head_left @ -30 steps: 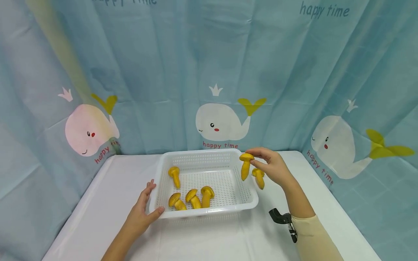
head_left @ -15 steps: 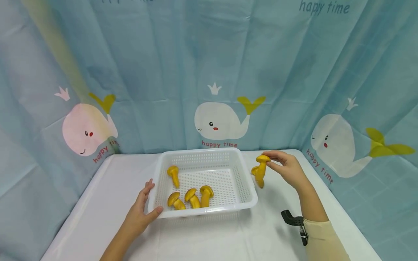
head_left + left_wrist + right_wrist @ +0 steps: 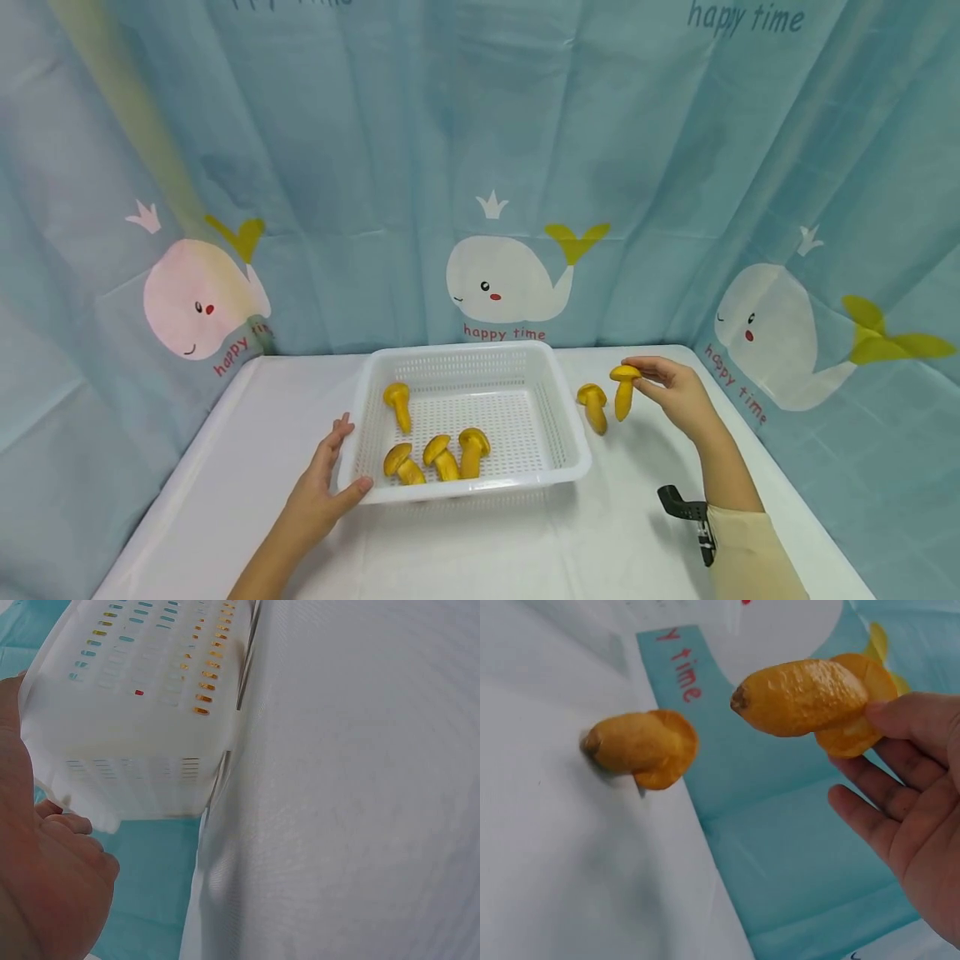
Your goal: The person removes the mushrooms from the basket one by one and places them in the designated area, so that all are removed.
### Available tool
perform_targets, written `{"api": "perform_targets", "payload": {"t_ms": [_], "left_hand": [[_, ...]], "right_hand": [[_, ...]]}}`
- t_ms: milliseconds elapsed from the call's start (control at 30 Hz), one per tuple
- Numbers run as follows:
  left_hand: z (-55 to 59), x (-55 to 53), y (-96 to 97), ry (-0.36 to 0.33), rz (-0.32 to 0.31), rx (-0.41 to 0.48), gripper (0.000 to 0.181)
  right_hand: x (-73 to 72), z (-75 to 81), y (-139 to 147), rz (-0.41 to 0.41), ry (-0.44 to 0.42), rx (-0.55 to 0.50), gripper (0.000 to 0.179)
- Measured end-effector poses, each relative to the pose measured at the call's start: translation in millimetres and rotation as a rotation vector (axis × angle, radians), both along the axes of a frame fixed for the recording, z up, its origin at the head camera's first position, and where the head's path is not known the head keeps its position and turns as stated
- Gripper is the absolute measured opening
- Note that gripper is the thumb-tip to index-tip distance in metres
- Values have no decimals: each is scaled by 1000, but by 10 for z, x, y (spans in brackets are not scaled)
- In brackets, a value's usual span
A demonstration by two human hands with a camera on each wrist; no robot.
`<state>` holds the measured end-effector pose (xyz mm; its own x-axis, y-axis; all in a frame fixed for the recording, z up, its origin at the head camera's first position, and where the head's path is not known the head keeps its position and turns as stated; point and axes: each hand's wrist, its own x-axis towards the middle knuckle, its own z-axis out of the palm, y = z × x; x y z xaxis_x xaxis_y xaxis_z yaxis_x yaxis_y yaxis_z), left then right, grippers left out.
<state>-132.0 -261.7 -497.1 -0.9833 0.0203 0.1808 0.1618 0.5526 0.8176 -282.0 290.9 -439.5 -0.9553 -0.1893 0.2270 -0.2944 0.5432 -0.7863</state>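
Observation:
My right hand (image 3: 678, 400) pinches a yellow mushroom (image 3: 624, 400) by its cap between thumb and fingers, stem hanging down. In the right wrist view this mushroom (image 3: 802, 697) points its stem end leftward. A second mushroom (image 3: 596, 410) lies on the table between the basket and the held one. My left hand (image 3: 318, 483) grips the front left corner of a white perforated plastic basket (image 3: 525, 480), thumb over the rim and fingers along the outer left side. Inside the basket, one mushroom (image 3: 401, 405) lies at the left and several others sit along the front wall.
A white cloth covers the table (image 3: 480, 550). Behind and beside it hang blue curtains (image 3: 375, 208) printed with whales. A black wrist-camera mount (image 3: 682, 507) sticks out from the right sleeve (image 3: 750, 550).
My right hand has carried its mushroom rightward from above the basket's right rim, past the mushroom on the table, and a little lower. The left hand has stayed at the basket.

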Motion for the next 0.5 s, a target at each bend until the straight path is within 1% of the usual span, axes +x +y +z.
{"api": "perform_targets", "payload": {"t_ms": [100, 333, 500], "left_hand": [[10, -6, -12, -5, -2, -2, 88], [-18, -19, -23, -23, 3, 8, 88], [-14, -5, -13, -23, -2, 21, 88]], "right_hand": [[-32, -56, 35, -14, -7, -9, 36], [-95, -205, 84, -2, -64, -97, 37], [-151, -317, 134, -23, -80, -79, 36]]}}
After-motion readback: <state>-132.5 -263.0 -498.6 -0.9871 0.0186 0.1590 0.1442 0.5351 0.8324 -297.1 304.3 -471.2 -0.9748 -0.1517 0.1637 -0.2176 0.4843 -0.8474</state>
